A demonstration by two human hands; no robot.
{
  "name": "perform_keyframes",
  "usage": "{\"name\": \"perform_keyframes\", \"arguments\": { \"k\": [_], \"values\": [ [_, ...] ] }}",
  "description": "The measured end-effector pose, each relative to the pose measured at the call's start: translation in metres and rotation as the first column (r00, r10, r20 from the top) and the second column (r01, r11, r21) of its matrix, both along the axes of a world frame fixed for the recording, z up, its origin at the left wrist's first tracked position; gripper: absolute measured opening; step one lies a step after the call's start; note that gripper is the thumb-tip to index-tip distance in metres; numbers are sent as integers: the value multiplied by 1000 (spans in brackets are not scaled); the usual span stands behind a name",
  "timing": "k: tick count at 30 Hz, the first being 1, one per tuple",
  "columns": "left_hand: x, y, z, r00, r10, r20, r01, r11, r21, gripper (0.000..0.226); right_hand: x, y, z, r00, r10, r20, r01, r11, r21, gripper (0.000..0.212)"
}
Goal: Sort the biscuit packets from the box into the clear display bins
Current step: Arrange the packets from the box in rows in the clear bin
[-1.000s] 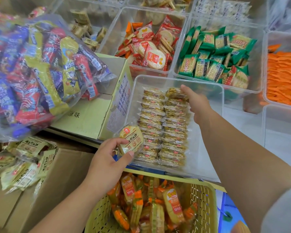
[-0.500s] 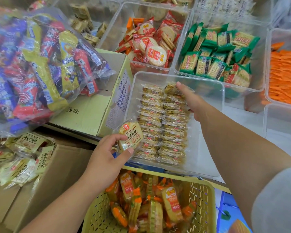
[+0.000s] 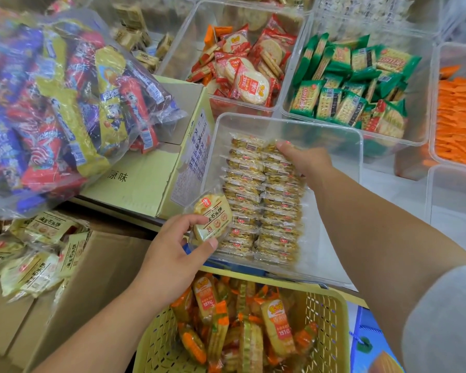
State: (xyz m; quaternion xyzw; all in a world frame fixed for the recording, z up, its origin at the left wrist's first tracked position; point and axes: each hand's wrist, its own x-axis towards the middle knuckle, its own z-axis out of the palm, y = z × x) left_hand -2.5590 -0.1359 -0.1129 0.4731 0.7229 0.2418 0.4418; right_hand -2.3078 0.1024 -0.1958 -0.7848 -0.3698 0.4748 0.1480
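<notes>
Left hand pinches the biscuit packet by its rim, thumb opposite fingers: light, crinkly, probably brittle inside. Right hand lies in the clear bin; whether its fingers are curled, I cannot tell.

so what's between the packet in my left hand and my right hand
Two rows of biscuit packets, on edge in the clear bin, fill the stretch from held packet to right hand, per the head view.

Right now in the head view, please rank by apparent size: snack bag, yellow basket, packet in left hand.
1. snack bag
2. yellow basket, partly cut off by the frame
3. packet, pinched by the left hand, clearly smallest
</notes>
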Motion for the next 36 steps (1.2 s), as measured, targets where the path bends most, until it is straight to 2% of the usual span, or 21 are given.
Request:
{"name": "perform_keyframes", "arguments": {
  "k": [2,5,8,10,13,16,19,24,26,28,32,36],
  "values": [
    [0,0,-1,1000,-12,-13,12,1000,3,35,-6,1,2,994,40,102,-44,999,28,114],
    [-1,0,-1,1000,-23,-14,23,1000,-4,36,-12,0,5,969,93,230,-107,993,49,96],
    [-1,3,1,1000,-20,6,20,1000,-11,41,-14,-6,8,953,129,273,-159,983,91,83],
    [-2,6,2,1000,-10,2,10,1000,9,48,-13,-12,12,958,115,264,-150,982,118,84],
    [-1,9,1,1000,-13,-10,14,999,44,50,-6,-25,18,989,-15,144,-14,981,193,85],
    [4,18,2,1000,-14,17,13,999,50,49,4,-46,18,975,-189,-119,210,958,197,73],
    [7,28,-1,999,-7,50,5,999,54,47,11,-67,6,886,-250,-390,314,943,110,80],
    [11,39,-2,996,0,85,-2,1000,19,49,5,-79,-8,674,-193,-713,288,957,14,45],
    [11,43,-1,995,19,98,-18,1000,-10,46,1,-75,-14,656,-154,-739,245,969,16,48],
    [11,45,2,988,48,149,-43,998,-35,46,0,-73,-19,687,-152,-710,224,975,7,61],
    [10,46,1,981,59,186,-53,998,-38,51,-2,-75,-23,728,-99,-679,163,986,31,61],
    [7,46,0,970,57,235,-48,998,-44,50,-5,-75,-14,769,-46,-637,94,995,41,77]
  ]
}}
